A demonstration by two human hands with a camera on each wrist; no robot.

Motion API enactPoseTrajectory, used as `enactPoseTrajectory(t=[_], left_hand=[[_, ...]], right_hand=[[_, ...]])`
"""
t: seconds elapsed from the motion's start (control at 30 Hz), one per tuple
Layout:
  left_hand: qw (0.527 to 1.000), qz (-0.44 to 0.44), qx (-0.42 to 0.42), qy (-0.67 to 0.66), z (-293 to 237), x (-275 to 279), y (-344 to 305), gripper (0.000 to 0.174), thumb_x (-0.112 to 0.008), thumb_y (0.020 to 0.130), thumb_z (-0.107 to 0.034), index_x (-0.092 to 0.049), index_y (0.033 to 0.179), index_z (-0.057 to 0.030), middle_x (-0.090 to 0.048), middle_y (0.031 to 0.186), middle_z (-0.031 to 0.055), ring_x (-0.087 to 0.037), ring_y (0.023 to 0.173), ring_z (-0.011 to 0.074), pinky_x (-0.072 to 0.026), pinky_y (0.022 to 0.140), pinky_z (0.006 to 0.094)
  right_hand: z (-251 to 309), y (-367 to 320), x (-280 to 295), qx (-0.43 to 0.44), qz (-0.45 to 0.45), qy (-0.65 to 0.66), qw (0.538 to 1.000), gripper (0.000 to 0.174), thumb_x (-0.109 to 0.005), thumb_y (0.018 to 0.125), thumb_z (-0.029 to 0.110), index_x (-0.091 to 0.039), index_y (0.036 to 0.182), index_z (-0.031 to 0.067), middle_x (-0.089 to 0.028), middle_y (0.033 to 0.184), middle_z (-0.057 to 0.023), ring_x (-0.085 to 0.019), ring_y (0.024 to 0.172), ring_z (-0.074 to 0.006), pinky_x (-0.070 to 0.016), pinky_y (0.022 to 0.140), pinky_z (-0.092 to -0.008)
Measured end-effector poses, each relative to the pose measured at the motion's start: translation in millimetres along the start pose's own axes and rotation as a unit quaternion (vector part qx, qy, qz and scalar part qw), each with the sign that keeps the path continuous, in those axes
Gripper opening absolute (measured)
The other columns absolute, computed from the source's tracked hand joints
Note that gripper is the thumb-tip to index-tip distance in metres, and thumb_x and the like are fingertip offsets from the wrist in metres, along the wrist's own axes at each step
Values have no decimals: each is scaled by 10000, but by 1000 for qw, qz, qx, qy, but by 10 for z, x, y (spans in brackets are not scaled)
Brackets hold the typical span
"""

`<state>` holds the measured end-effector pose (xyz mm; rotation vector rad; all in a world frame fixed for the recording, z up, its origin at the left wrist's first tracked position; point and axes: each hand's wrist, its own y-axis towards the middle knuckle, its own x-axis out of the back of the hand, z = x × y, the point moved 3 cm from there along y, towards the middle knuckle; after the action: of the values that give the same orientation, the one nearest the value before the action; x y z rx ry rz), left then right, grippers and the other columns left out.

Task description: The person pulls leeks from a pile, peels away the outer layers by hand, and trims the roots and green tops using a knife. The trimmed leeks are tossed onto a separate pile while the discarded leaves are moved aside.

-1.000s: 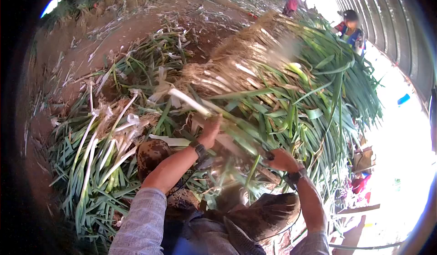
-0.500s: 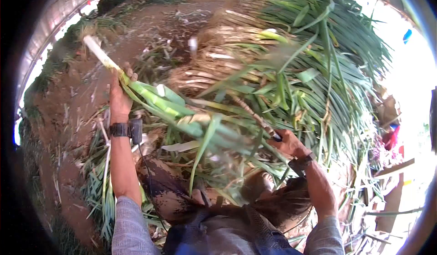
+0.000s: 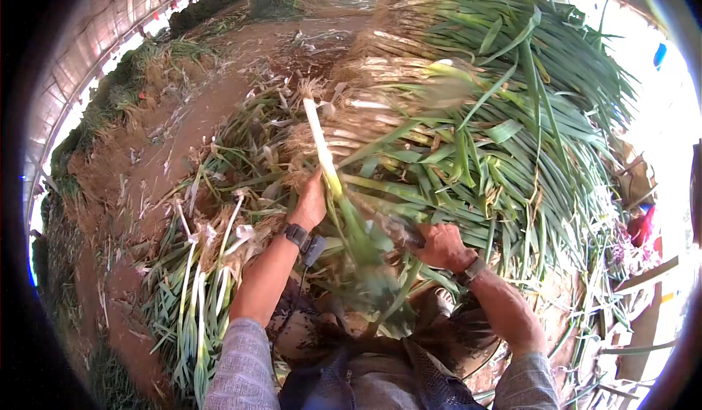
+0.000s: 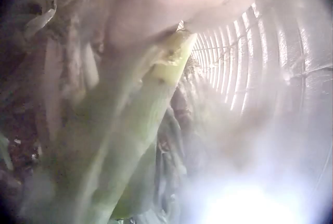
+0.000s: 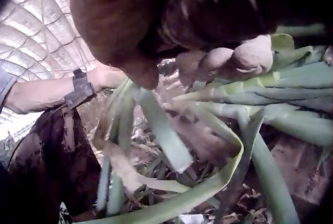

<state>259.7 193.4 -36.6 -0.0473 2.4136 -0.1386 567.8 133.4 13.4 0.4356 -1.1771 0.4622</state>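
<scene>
Leek held mid-frame
Left hand grasps it midway, likely for balance; right hand clenches a blurred tool.

- Left hand — gripping, the farther of the two.
- Left forearm slants from near left toward far right.
- Right hand grips too, its back turned up.
- Right forearm slants from near right toward far left.
</scene>
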Motion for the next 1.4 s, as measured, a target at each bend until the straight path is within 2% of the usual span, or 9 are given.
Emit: enactPoseTrajectory(t=[0.1,0.27,0.33,0.57,0.7,0.77,1.03,1.2,1.4], left_hand=[[994,-87,31,55,190,58,69,367,-536,977,-341,-530,1187,-40,-616,972,107,-619,900,238,-506,830,412],[985,-112,64,110,499,152,235,327,-612,939,-276,-564,1141,-24,-596,993,70,-572,916,213,-497,784,384],[978,-133,100,124,577,55,175,349,-631,926,-295,-567,1142,-28,-598,994,67,-572,916,210,-492,795,377],[949,-22,200,243,875,42,263,533,-492,974,-477,-534,1294,-52,-552,1212,92,-515,1136,262,-413,1004,452],[830,-38,158,534,630,-34,321,510,-578,919,-465,-609,1083,17,-591,1161,158,-568,1007,263,-467,794,405],[625,-122,-78,767,504,-101,322,411,-611,916,-411,-584,1036,-19,-560,1150,182,-577,982,328,-479,763,443],[796,-117,-87,588,579,-139,474,192,-626,838,-170,-601,975,-39,-662,895,172,-646,861,341,-493,730,430],[929,-120,12,349,614,-186,543,500,-710,859,-380,-591,1178,-14,-626,905,16,-579,823,171,-472,748,344],[928,-5,36,370,712,-255,398,363,-698,887,-353,-656,1064,-38,-613,864,0,-550,819,131,-444,755,306]], right_hand=[[-134,-50,-88,21,66,-38,997,603,-619,847,444,-467,1322,105,-681,821,-171,-675,759,-345,-536,680,-446],[-280,-34,-51,-43,86,76,992,476,-602,850,469,-630,1166,113,-679,763,-175,-665,716,-377,-532,685,-477],[-408,30,-86,-60,27,18,998,416,-672,788,460,-684,816,45,-651,711,-178,-638,691,-383,-509,655,-471],[-461,253,-107,-104,100,33,989,462,-642,812,510,-703,1030,108,-700,805,-155,-678,728,-346,-541,666,-448],[-385,334,-20,-101,84,72,989,502,-640,800,558,-706,1071,141,-710,835,-136,-687,727,-327,-550,675,-437],[-310,369,29,-130,50,103,985,451,-672,783,477,-688,879,36,-667,765,-201,-649,762,-393,-508,723,-485],[-331,495,-71,-133,55,90,985,476,-672,774,500,-676,823,27,-672,811,-216,-650,803,-398,-508,740,-496],[-405,519,-121,-162,87,61,981,471,-671,772,497,-674,856,34,-674,833,-214,-648,824,-393,-511,748,-489],[-380,525,-58,-135,6,97,986,385,-678,785,411,-677,902,44,-672,825,-214,-637,824,-397,-496,786,-479]])
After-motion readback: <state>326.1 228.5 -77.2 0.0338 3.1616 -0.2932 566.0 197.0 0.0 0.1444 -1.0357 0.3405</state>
